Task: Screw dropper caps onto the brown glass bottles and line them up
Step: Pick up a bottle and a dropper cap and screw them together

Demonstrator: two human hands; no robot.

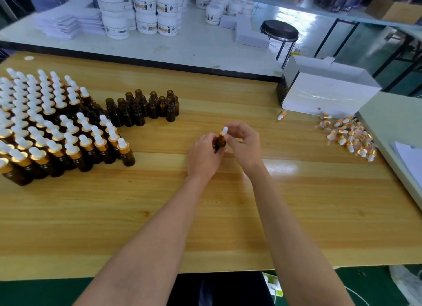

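left hand (204, 155) gripping bottle (221, 141), jar labels (167, 8) unreadable

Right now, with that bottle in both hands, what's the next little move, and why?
Probably twist the dropper cap tight: the right hand pinches it atop the brown bottle that the left hand grips, away from the capped rows.

Glossy wood-grain table (205, 214); brown glass bottles (141, 107); shiny gold-collared caps (351, 139).

Bright, soft, edge-warped; tabletop (282, 168) glare.
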